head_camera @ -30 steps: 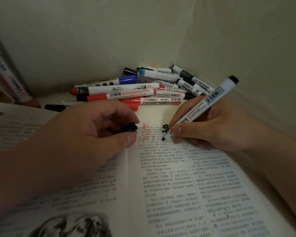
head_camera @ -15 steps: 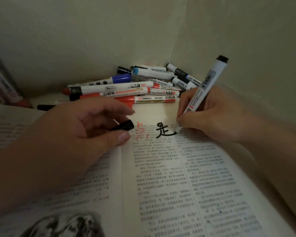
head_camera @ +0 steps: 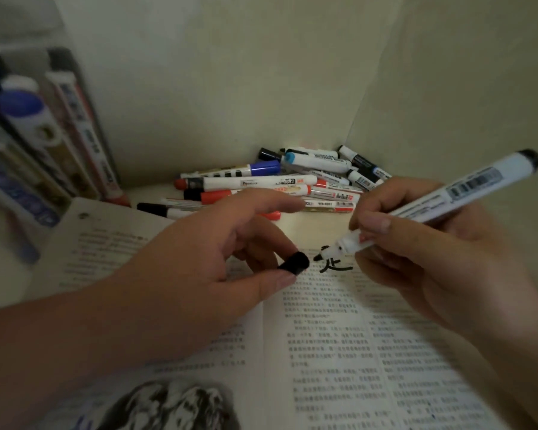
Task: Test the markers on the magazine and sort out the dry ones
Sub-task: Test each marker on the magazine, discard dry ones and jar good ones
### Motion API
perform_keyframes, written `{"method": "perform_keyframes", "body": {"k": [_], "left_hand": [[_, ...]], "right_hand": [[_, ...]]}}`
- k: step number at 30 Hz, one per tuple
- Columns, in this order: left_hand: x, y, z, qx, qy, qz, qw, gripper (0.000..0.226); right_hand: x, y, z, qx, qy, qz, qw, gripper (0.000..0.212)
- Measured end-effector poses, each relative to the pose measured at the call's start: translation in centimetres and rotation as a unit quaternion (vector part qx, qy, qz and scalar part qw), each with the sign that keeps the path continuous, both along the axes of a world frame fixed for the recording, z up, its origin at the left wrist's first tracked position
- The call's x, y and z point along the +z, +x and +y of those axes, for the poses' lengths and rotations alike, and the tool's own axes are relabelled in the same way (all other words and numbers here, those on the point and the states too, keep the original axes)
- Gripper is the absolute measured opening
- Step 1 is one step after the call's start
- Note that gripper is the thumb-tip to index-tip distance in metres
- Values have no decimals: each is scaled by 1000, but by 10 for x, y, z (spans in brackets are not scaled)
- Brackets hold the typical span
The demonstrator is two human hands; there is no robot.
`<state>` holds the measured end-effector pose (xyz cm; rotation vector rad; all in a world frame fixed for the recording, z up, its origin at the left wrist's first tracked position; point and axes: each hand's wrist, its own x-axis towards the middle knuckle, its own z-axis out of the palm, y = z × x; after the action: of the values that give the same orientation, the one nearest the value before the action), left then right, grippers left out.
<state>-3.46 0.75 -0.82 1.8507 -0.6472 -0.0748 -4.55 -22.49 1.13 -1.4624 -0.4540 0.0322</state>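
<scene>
**Books** (head_camera: 59,135): a row of upright spines at the far left, blurred, with unreadable titles.

**Magazine** (head_camera: 323,352): lies open and flat. Matte paper, with dense printed columns on both sides of the centre fold and a dark halftone picture on the lower left page.

**Left hand** (head_camera: 199,268): the forearm comes in from the lower left across the left page. The thumb and a curled finger pinch the black cap (head_camera: 294,263), and the forefinger is stretched straight toward the heap beyond.

**Black cap**: a short, glossy cylinder with its open mouth turned right.

**Pile of markers** (head_camera: 277,184): a loose heap on the pale surface (head_camera: 146,192), in the corner past the magazine. Round white plastic barrels with red, blue, light-blue and black caps, lying mostly crosswise (the count is unclear where they overlap).

**Black stroke** (head_camera: 336,267): a handwritten mark in the top margin of the right page.

**Marker** (head_camera: 432,206): uncapped. White barrel with a barcode label and a black end plug, slanting up to the right. The black nib points left, just beside the cap's mouth and apart from it. Whether the nib touches the paper cannot be told.

**Right hand** (head_camera: 432,268): grips the barrel low, with the thumb and forefinger curled near the nib end and the other fingers folded beneath.
</scene>
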Motion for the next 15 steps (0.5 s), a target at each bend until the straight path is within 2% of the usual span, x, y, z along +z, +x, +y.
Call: {"method": "perform_keyframes", "body": {"k": [4, 8, 11, 15], "left_hand": [[2, -1, 0, 2, 22, 8, 1000, 57], [3, -5, -2, -6, 29, 5, 1000, 57], [5, -8, -2, -11, 59, -9, 998, 56], [12, -9, -2, 1, 119, -35, 992, 66]], "right_hand": [[-1, -3, 1, 8, -19, -4, 1000, 32], [3, -8, 8, -10, -100, -19, 995, 33], [3, -13, 13, -35, -153, -35, 987, 20], [3, -17, 22, -39, -163, -79, 983, 10]]}}
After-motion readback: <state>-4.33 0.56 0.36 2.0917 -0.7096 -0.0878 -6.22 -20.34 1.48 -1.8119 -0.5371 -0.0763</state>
